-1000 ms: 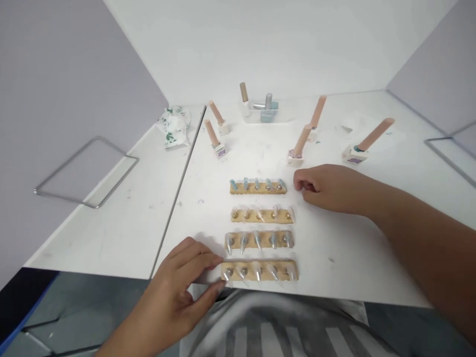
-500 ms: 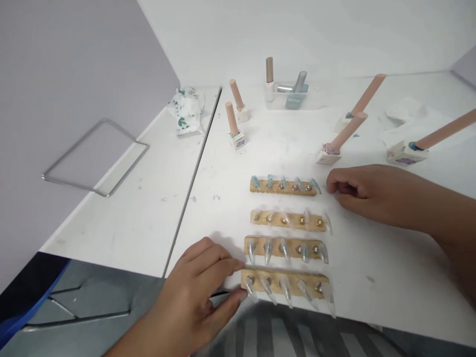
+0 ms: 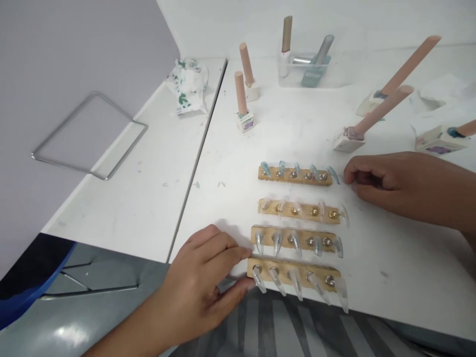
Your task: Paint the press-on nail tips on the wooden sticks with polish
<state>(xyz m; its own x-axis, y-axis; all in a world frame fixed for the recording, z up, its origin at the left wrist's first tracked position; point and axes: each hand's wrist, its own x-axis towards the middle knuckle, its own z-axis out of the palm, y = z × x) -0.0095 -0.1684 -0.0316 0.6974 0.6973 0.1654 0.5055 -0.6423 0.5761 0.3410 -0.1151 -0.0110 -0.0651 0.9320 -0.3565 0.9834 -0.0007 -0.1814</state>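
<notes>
My left hand [image 3: 211, 277] pinches the left end of the nearest wooden nail-tip stand [image 3: 283, 266], thumb at its front corner and fingers at its back corner. Clear false nails hang from metal studs along it, over the table edge. Just behind lies a stand with silvery nails [image 3: 285, 237], then one with pale clear nails [image 3: 287, 206]. Farthest back is a stand with blue glittery nails [image 3: 286, 173]. To the right of that one, my right hand [image 3: 394, 181] rests loosely curled on the table, with nothing visible in its fingers.
Nail polish bottles with peach caps stand at the back left [image 3: 245, 121] and right [image 3: 349, 140]. A clear plastic box [image 3: 334, 81] holds more bottles. Stained crumpled tissue [image 3: 189, 87] and a metal wire frame [image 3: 139, 136] are on the left. The white table [image 3: 223, 153] has a seam.
The camera view has shifted, so the stands and bottles appear farther right and higher. Both hands keep nearly the same places against the stands.
</notes>
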